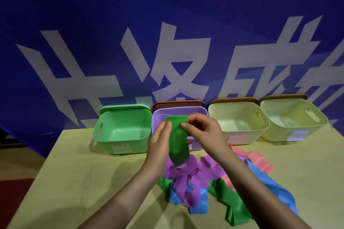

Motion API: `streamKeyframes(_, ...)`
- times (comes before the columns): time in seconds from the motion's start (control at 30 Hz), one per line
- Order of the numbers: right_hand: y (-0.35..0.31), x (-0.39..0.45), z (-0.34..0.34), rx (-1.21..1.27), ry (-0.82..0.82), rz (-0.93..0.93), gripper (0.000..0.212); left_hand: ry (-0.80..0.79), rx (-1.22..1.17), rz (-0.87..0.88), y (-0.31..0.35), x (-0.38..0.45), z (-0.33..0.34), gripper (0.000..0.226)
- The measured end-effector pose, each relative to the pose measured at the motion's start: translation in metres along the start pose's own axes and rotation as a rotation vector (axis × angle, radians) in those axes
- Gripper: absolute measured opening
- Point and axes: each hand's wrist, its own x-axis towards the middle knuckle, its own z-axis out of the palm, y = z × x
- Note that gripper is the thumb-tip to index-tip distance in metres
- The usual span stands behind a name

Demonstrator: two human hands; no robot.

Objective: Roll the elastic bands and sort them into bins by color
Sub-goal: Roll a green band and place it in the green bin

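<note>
A pale wooden table [74, 182] is standing against a deep blue banner [167, 15] bearing large white characters [173, 65]; dark red floor [13, 186] is showing at left, under dim light.

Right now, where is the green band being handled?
In the head view, centre frame, the green band hangs between the left hand and right hand, in front of the purple bin, above the band pile.

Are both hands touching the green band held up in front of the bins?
Touching. The head view shows the left hand and right hand each pinching the upper end of the green band from either side.
</note>
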Motion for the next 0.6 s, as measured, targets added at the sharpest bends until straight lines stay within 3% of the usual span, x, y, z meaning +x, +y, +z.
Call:
streamKeyframes(0.4, -0.003, 0.0, 0.0, 0.026, 0.118, -0.054, 0.025, -0.198, 0.079, -0.054, 0.011, -0.006, -0.001, 0.023)
streamKeyframes(0.6, -0.007, -0.003, -0.005, -0.143, 0.057, -0.188, 0.026, -0.188, 0.022, -0.089, 0.012, -0.008, 0.001, 0.025)
